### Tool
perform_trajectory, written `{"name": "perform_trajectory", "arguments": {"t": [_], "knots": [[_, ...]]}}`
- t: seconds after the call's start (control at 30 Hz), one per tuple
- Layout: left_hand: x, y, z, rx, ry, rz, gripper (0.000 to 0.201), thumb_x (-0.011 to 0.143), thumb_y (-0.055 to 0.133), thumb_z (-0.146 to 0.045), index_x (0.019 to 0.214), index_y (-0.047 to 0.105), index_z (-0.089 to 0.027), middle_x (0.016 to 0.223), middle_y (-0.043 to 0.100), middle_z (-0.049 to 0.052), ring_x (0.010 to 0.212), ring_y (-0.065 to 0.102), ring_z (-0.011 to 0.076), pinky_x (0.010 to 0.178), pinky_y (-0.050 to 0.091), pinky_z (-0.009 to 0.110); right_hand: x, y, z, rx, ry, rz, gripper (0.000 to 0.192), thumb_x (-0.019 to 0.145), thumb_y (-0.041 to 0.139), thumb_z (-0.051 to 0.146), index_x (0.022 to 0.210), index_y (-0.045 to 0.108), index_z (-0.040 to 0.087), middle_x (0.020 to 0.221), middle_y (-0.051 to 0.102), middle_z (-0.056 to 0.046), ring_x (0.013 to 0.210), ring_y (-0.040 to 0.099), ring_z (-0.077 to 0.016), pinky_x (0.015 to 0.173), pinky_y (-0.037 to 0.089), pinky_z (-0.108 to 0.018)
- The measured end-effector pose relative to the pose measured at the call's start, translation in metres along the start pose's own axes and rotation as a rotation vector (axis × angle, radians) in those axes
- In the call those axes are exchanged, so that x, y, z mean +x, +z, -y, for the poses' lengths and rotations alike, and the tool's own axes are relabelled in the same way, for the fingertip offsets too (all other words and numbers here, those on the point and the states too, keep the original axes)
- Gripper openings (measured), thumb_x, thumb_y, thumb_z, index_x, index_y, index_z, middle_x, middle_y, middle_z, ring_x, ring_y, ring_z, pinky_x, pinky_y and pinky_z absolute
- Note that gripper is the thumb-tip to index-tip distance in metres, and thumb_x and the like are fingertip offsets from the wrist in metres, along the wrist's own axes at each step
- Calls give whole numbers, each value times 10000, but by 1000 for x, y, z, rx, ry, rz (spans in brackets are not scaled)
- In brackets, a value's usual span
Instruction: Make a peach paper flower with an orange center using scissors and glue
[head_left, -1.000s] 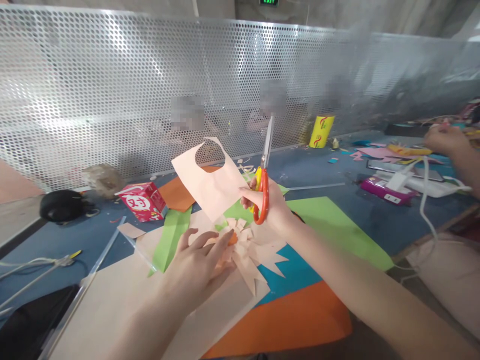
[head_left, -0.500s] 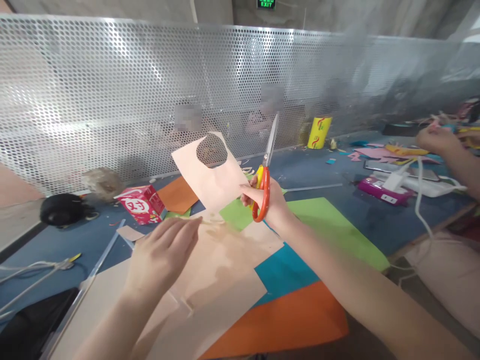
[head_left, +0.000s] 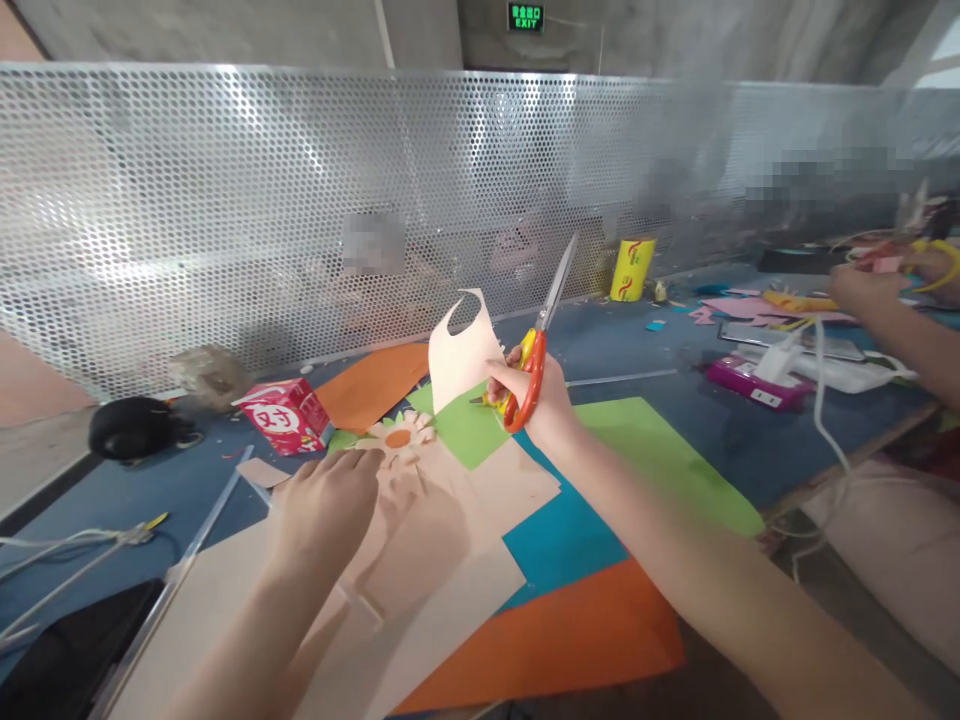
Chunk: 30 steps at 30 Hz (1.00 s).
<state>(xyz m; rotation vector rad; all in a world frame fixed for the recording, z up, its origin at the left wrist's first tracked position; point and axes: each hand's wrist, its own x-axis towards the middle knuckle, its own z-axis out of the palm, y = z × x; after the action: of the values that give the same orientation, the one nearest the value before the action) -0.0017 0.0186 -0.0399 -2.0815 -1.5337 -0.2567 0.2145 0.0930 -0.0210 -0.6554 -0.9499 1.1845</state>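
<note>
My right hand (head_left: 544,400) is closed around scissors (head_left: 530,370) with orange and yellow handles, blades pointing up and away. Between its thumb and fingers it also pinches a pale pink paper sheet (head_left: 459,362) with a round piece cut out of its top. My left hand (head_left: 330,500) hovers low over pale paper sheets (head_left: 450,610), its fingers together and bent down. The fingertips are hidden, so what they hold, if anything, does not show. Just beyond them lies a paper flower (head_left: 397,438) with pale petals and an orange centre.
Green (head_left: 652,455), blue (head_left: 562,550) and orange paper (head_left: 547,650) lies around the sheets. A red carton (head_left: 285,415) stands at left, near a black round object (head_left: 129,430). A yellow tube (head_left: 632,270) and purple power strip (head_left: 759,382) are right, where another person's hands (head_left: 874,285) work.
The cut sheet in my right hand has dropped slightly and turned, now seen narrower and bent. My left hand has drawn back a little, and the paper flower beyond it is now plainly visible.
</note>
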Motion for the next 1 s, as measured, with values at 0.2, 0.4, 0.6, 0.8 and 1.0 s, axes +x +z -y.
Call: {"name": "perform_trajectory", "arguments": {"t": [0.2,0.4,0.6,0.8,1.0], "knots": [[16,-11,-3,-1253,-534,197,418,802,428,-538,941,629,-199,1009,706,101,885,669,275,695,536,393,-6,3,4,15,45,236,328,609,699,217,687,381,211,522,599,64,458,583,-109,456,474,-227],[24,-25,1,-1882,-634,115,263,694,688,-391,880,644,-209,882,731,75,714,677,189,627,556,282,-28,15,11,-161,227,500,308,624,707,158,673,406,199,480,556,86,420,570,-88,433,473,-192],[15,-45,21,-1542,-921,-510,231,545,793,-190,717,644,-151,636,680,-19,543,606,82,512,512,153,-15,6,-13,-362,304,222,330,580,761,170,686,449,186,619,592,42,456,620,-124,443,512,-237],[8,-46,28,-1329,-866,-576,237,594,771,-227,794,670,-149,795,709,22,617,628,112,550,541,210,11,-17,-26,-486,214,10,314,565,734,105,649,442,185,553,536,47,539,612,-127,415,422,-179],[5,-47,21,-1293,-799,-561,225,607,768,-228,807,687,-166,796,720,18,645,635,113,530,516,176,22,-28,-21,-601,98,-118,234,579,663,100,639,455,191,558,544,40,502,537,-117,436,389,-212]]}}
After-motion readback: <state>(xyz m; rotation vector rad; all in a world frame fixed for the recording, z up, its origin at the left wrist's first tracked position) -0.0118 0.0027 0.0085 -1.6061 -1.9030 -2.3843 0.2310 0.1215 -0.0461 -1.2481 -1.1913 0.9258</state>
